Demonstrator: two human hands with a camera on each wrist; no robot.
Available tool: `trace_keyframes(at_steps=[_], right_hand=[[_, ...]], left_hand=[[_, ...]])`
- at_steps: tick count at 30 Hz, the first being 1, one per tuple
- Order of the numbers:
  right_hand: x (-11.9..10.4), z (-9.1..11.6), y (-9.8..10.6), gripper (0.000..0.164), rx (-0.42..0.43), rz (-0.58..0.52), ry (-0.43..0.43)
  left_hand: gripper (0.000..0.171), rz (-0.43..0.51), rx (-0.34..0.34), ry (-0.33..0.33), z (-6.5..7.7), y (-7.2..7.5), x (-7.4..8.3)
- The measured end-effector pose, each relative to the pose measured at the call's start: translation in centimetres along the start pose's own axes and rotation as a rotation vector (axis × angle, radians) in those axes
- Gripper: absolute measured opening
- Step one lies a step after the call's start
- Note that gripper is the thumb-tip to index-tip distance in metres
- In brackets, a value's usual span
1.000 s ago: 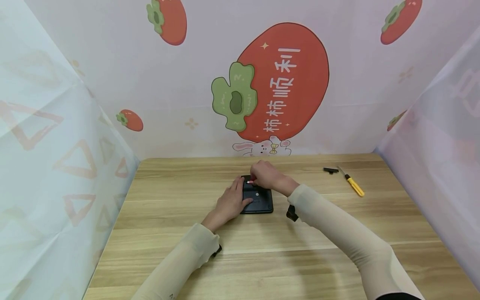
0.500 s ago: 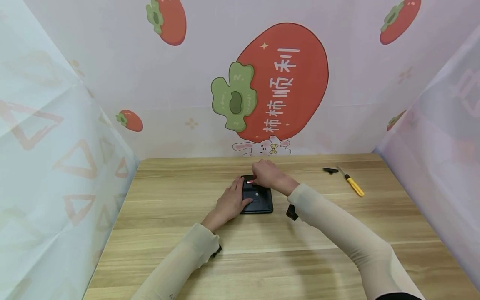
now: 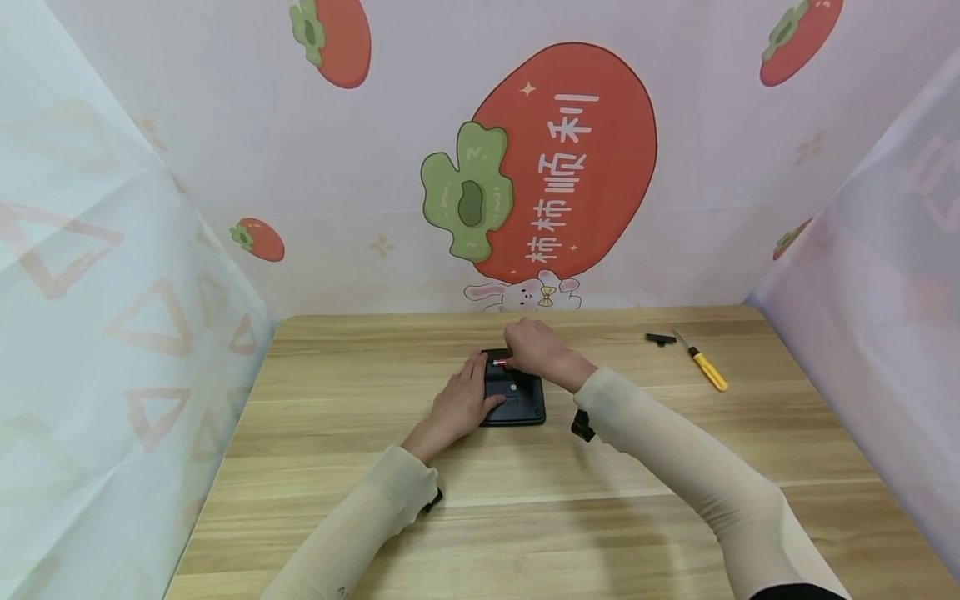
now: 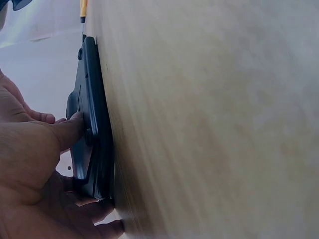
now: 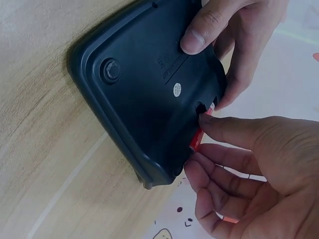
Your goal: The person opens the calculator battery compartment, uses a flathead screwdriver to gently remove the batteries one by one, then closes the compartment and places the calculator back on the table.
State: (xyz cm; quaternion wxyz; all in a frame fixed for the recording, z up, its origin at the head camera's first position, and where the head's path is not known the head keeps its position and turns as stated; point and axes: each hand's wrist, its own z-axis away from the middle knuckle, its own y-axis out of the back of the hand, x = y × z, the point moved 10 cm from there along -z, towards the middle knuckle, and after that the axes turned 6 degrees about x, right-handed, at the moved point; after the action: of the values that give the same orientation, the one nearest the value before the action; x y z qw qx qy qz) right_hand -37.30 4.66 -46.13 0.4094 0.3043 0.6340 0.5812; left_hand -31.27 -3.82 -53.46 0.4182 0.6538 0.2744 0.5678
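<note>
A black calculator (image 3: 528, 410) lies face down on the wooden table, its back with a round rubber foot (image 5: 110, 69) turned up. My left hand (image 3: 459, 404) grips its left side, thumb on the back and fingers along the edge. At the far end, the thumb and forefinger of my right hand (image 3: 534, 346) pinch a red battery (image 5: 197, 139) at the battery slot. The thumb presses on the battery's side while its far end sits in the slot, close to the left fingers. In the left wrist view the calculator (image 4: 94, 114) shows edge-on.
Toward the back right of the table (image 3: 360, 417) lie a small black cover (image 3: 661, 339) and a screwdriver (image 3: 708, 369) with a yellow handle. Behind the table hangs a printed cloth (image 3: 337, 167), with more sheets at both sides.
Over the last second my right hand has shifted very slightly to the right at the battery slot. The left hand and the calculator hold their place.
</note>
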Motion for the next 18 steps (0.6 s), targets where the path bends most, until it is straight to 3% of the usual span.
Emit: trace_keyframes(at_steps=[6, 13, 18], right_hand=[[0.4, 0.1, 0.0, 0.016, 0.016, -0.06, -0.041], [0.5, 0.0, 0.0, 0.015, 0.027, -0.088, -0.044], [0.4, -0.1, -0.4, 0.016, -0.024, -0.078, -0.04]], left_hand=[[0.084, -0.001, -0.01, 0.009, -0.2, -0.4, -0.4], [0.082, 0.005, -0.006, 0.011, 0.3, 0.6, 0.3], [0.081, -0.001, -0.004, 0.004, 0.4, 0.7, 0.4]])
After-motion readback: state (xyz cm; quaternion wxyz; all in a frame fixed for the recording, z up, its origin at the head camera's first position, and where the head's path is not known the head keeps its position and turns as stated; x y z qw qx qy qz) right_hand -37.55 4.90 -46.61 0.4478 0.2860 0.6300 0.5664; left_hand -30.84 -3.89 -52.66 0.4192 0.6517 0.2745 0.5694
